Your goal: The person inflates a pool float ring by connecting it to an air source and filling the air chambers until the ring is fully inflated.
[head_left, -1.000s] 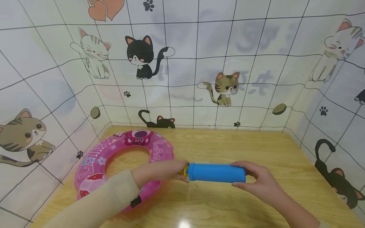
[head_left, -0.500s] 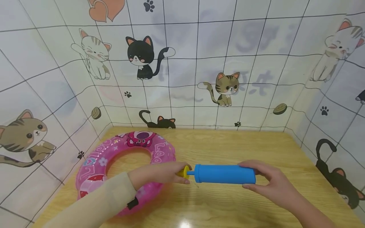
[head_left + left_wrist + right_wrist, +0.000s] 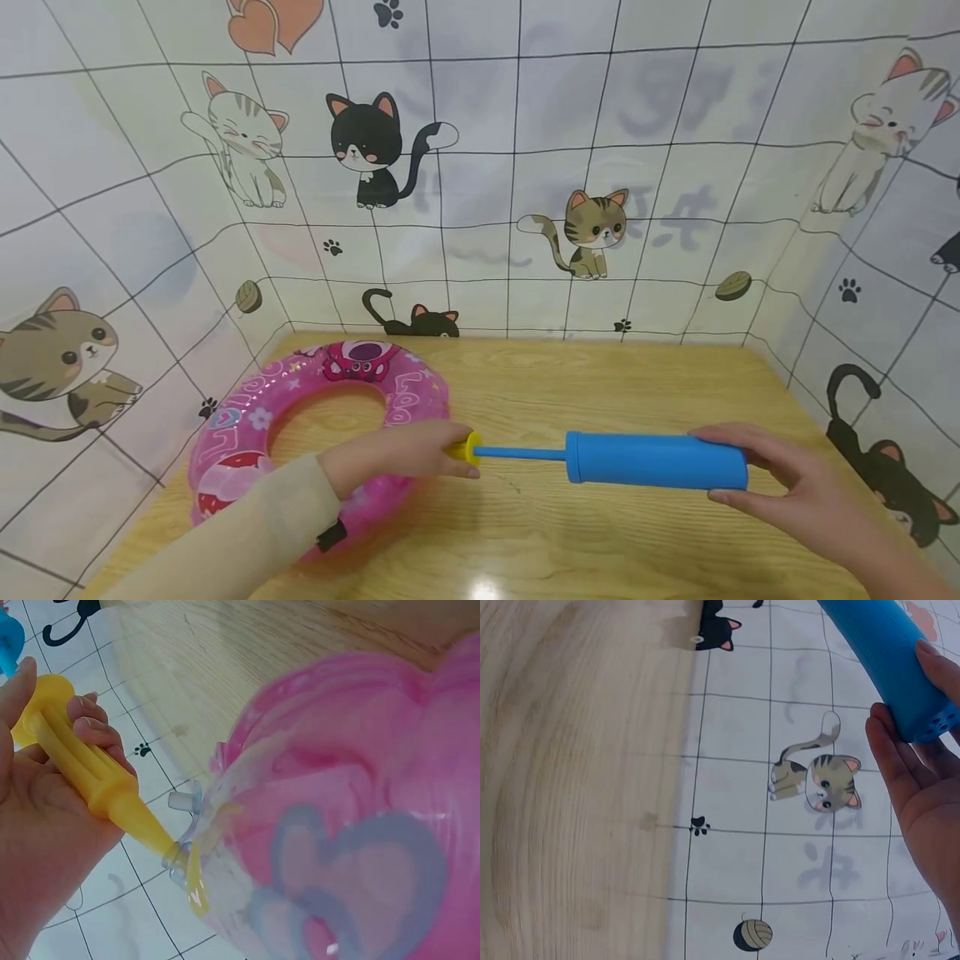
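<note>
A hand pump with a blue barrel (image 3: 652, 460) is stretched out level over the table, its thin blue rod (image 3: 521, 453) drawn well out. My left hand (image 3: 412, 450) grips the pump's yellow nozzle end (image 3: 82, 761), fingers wrapped round it. In the left wrist view the nozzle's tip sits in the clear valve (image 3: 178, 859) of a pink swim ring (image 3: 258, 417), and a clear plug (image 3: 181, 801) stands beside it. My right hand (image 3: 802, 483) holds the barrel's far end between thumb and fingers. Small holes show in that end in the right wrist view.
The swim ring lies on the left of a wood-grain table (image 3: 600, 383), partly under my left forearm. White gridded sheets printed with cats (image 3: 367, 150) rise at the back and both sides. A black patch (image 3: 330, 536) marks the ring's near side.
My right hand has moved right with the blue barrel, drawing the rod out from almost hidden to long. My left hand has shifted slightly left, still gripping the yellow end.
</note>
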A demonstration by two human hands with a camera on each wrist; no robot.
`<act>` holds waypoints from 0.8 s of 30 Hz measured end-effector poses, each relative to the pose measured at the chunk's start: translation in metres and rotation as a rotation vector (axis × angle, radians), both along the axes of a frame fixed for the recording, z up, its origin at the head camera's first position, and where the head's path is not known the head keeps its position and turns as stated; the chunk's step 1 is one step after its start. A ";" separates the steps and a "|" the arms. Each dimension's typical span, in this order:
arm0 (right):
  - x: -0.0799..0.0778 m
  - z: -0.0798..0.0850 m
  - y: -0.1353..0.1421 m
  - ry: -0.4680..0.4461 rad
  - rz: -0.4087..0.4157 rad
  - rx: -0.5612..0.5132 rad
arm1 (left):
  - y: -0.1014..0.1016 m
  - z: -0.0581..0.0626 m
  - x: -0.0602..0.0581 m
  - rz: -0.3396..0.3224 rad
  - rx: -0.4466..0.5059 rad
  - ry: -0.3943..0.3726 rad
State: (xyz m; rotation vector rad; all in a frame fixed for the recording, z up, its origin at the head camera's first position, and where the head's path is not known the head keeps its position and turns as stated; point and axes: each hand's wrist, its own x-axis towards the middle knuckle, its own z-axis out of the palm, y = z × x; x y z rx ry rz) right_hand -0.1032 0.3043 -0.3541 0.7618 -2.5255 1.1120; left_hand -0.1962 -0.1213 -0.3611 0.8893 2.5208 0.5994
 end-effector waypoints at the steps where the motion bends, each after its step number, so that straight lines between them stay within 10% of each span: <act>1: 0.001 0.000 0.003 0.001 -0.010 0.005 | -0.002 0.000 0.000 -0.001 0.000 0.004; 11: 0.003 -0.006 0.018 -0.018 -0.093 0.028 | -0.010 -0.006 -0.003 -0.023 -0.004 0.019; 24: -0.006 -0.006 -0.027 -0.060 -0.069 -0.047 | 0.003 -0.008 -0.002 -0.037 0.025 0.109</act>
